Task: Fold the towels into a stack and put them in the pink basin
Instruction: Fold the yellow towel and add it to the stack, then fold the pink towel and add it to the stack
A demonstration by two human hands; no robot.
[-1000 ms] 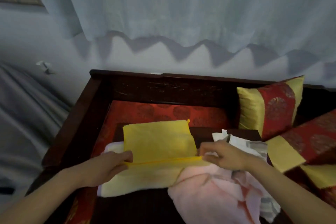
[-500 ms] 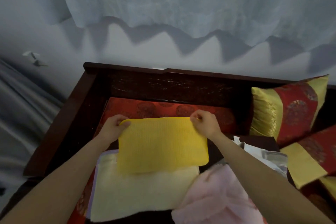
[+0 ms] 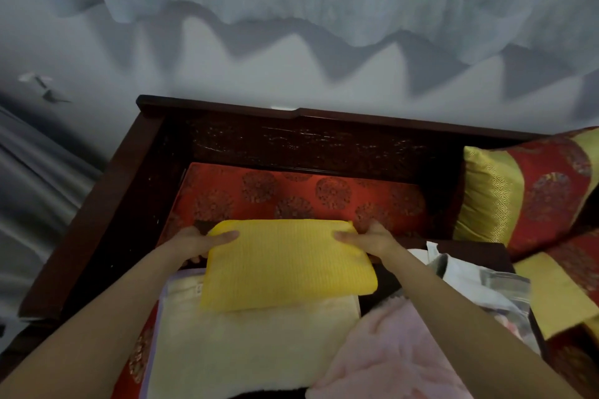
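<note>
Since a second ago the yellow towel point(image 3: 288, 266) has been folded over, and the hands have gone from its near edge to its far corners. The left hand point(image 3: 197, 243) and right hand point(image 3: 369, 241) each pinch one corner, thumb on top. Its near edge lies over a cream towel point(image 3: 252, 343), beside a crumpled pink towel point(image 3: 398, 359).

A dark wooden bench point(image 3: 136, 204) carries a red patterned cushion point(image 3: 291, 191), beyond both hands. Nearer than the left hand point(image 3: 194, 241) lies a cream towel point(image 3: 252, 350). A pink towel point(image 3: 389, 359) lies nearer than the right hand point(image 3: 372, 241), and red-and-gold pillows point(image 3: 534, 188) rest to its right.
</note>
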